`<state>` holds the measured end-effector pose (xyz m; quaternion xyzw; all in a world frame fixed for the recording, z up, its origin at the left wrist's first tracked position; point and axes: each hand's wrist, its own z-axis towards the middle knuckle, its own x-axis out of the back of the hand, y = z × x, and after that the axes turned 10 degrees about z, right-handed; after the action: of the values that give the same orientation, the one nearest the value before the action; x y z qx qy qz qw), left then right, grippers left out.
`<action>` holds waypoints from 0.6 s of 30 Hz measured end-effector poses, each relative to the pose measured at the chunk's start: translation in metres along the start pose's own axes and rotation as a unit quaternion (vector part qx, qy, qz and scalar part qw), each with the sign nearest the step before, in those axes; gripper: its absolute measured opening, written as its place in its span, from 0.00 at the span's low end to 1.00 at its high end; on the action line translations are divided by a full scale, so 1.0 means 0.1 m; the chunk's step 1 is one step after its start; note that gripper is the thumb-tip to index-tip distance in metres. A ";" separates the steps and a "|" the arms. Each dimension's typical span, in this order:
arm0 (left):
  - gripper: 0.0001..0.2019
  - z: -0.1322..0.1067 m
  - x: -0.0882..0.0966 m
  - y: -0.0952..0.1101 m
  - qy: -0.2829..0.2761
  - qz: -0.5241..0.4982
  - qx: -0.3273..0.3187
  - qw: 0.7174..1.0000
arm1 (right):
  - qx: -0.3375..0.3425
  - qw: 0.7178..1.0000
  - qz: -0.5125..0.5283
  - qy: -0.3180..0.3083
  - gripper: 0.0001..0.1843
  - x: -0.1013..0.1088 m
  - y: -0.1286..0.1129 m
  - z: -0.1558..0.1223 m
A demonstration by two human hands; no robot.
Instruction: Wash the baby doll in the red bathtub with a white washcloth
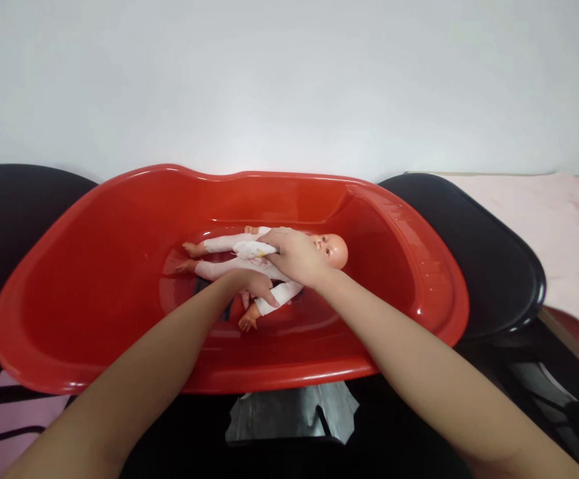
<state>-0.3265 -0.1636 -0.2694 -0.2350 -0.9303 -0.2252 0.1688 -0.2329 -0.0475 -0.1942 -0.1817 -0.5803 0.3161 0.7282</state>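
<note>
A baby doll (222, 243) with a bald head, pale limbs and bare feet lies on its back in a red baby bathtub (94, 279). Its head points to the right and its feet to the left. My right hand (297, 256) is closed on a small white cloth (253, 249) over the doll's body, hiding part of its chest. Lower down, my left hand (258, 286) is closed around the doll's near arm (283, 293), whose orange-toned hand shows below. A dark patch partly shows beneath the doll; I cannot make out what it is.
Black chair seats (489, 253) lie beneath and beside the tub. A pink cloth (544, 233) covers a surface at the right. Behind stands a pale wall (289, 86). A silvery sheet (289, 416) shows under the tub's front rim, and something pink (10, 426) lies at lower left.
</note>
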 end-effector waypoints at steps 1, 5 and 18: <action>0.25 0.00 -0.01 0.01 -0.001 -0.004 0.010 1.000 | 0.000 1.000 -0.002 -0.003 0.14 0.00 0.00 0.00; 0.25 0.00 -0.03 0.06 -0.003 -0.004 0.023 1.000 | 0.000 1.000 -0.011 -0.001 0.14 0.00 0.02 0.00; 0.28 0.09 -0.05 0.02 0.042 0.009 -0.003 0.999 | -0.008 1.000 -0.007 0.003 0.13 -0.02 0.02 -0.01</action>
<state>-0.3231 -0.1598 -0.2785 -0.2339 -0.9197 -0.2364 0.2088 -0.2332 -0.0469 -0.1972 -0.1847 -0.5817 0.3061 0.7306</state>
